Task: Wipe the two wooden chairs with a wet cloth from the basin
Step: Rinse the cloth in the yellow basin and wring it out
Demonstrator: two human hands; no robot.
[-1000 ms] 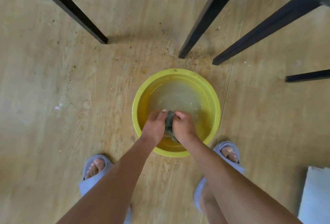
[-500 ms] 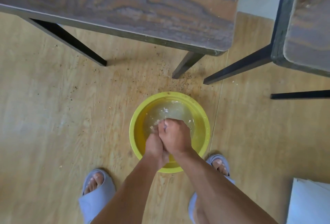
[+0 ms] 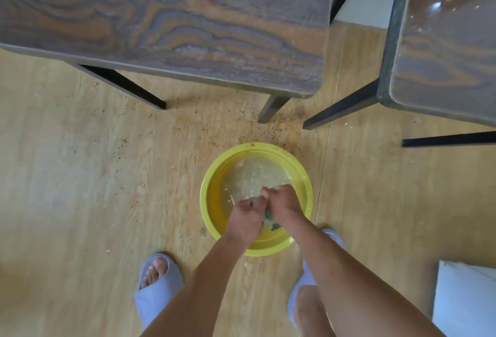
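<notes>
A yellow basin of cloudy water stands on the floor between my feet. Over it, my left hand and my right hand are both closed on a dark green wet cloth, twisted between them; only a small part of it shows, and drops splash on the water. Beyond the basin stands one wooden chair with a dark grained seat and black legs. A second wooden chair with a shiny seat is at the right edge.
Crumbs and grit litter the light wood floor in front of the chair legs. My feet wear pale blue slippers. A white flat object lies at the lower right corner.
The view has tilted up, bringing both chair seats into sight. My hands stayed over the basin, closed together and then shifted apart slightly while twisting the cloth; water splashes now.
</notes>
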